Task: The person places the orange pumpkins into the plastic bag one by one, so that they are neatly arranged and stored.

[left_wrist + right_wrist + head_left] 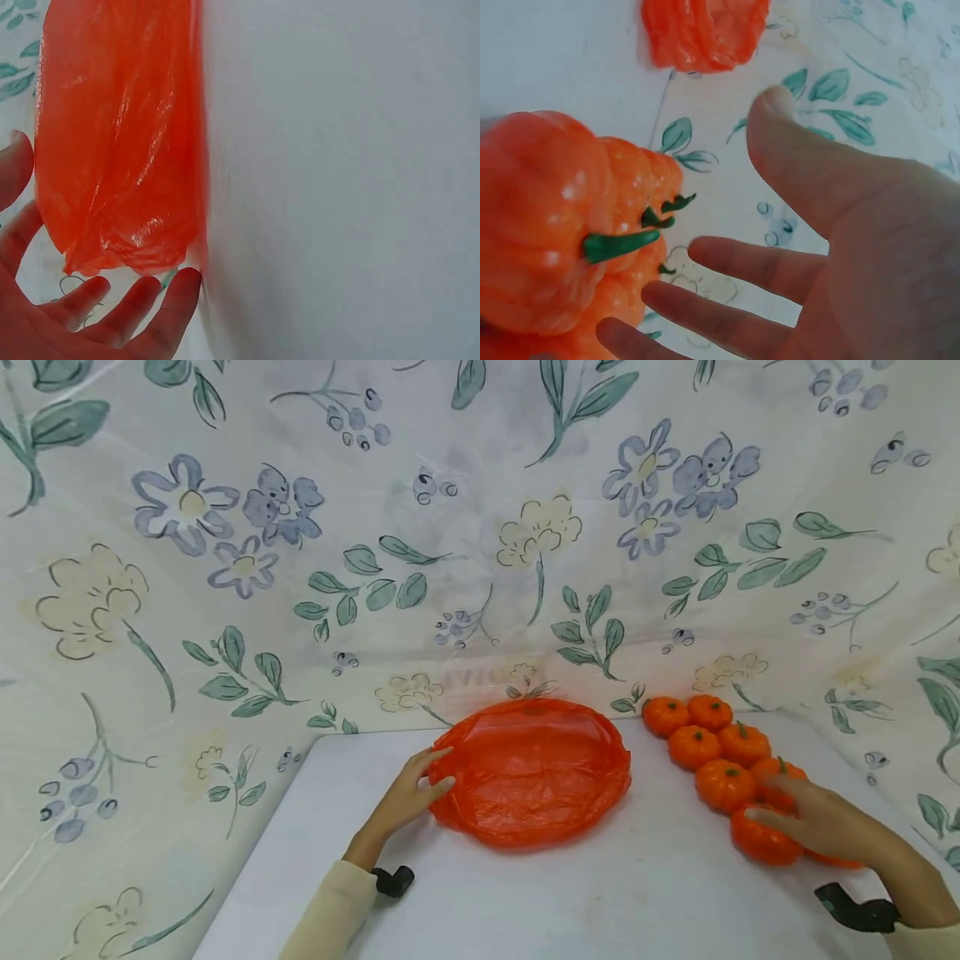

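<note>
On the white table, an oval form wrapped in thin red plastic lies in the middle, its rim gathered and wrinkled. My left hand is at its left end, fingers spread and loosely bent around that end; in the left wrist view the fingertips are right by the plastic's crumpled edge. Over on the right, my right hand hovers over the near end of a group of small orange pumpkins with green stems. Its fingers and thumb are extended and apart, holding nothing, beside a pumpkin in the right wrist view.
The pumpkins stand in two rows running from the table's back edge toward the near right; the hand partly hides the nearest ones. A floral cloth hangs behind and beside the table. Dark wrist cameras sit at both sleeves.
</note>
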`<state>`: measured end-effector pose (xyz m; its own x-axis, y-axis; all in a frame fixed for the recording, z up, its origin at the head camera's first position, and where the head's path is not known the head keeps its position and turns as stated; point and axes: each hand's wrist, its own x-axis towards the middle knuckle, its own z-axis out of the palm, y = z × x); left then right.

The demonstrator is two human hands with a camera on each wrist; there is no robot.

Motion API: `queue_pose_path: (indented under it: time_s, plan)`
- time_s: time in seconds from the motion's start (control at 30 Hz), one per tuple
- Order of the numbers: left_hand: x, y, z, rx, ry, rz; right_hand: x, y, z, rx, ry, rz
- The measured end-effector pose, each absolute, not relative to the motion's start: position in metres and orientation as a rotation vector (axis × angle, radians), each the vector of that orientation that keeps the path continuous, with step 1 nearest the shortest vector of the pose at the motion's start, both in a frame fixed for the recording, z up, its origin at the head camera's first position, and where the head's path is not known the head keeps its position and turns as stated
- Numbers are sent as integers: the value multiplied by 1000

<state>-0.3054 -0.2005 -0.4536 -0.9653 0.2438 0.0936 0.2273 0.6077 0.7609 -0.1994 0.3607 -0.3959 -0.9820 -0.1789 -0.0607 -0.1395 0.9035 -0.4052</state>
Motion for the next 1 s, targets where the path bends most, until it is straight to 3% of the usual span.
queue_pose_path:
  time_s: [0.53, 1.0]
  plan:
    - [-301, -195, -462, 174, 2622, 1571, -183, 366, -431, -167, 3039, -654]
    - [-301, -195, -471, 191, 2587, 1652, -186, 354, -439, -38, 2999, -576]
